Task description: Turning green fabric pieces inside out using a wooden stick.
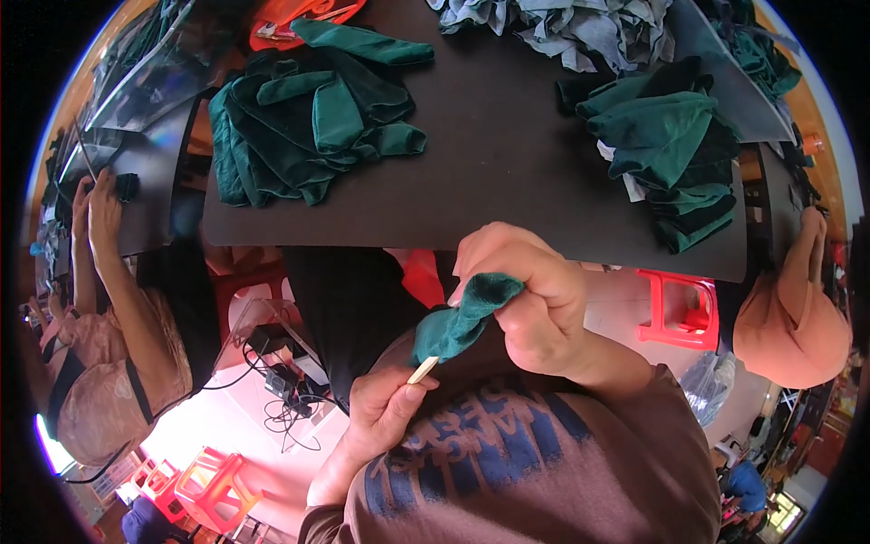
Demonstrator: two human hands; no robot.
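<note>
A piece of dark green velvet fabric [458, 322], bunched and twisted into a narrow tube-like shape, is held in front of my chest, just off the table's near edge. My right hand [530, 295] is closed around its upper end. Out of its lower end sticks a thin, pale, flat stick [422, 370], which looks wooden. My left hand [390, 403] pinches that stick between thumb and fingers. How far the stick reaches inside the velvet is hidden.
On the dark table [494, 172] lie a left heap of green velvet pieces [317, 118], a right stack of green velvet [666, 136] and grey fabric scraps [598, 32]. An orange-red tray [304, 20] stands behind. Co-workers sit either side. Red stools [217, 485] and black cables [290, 390] are below.
</note>
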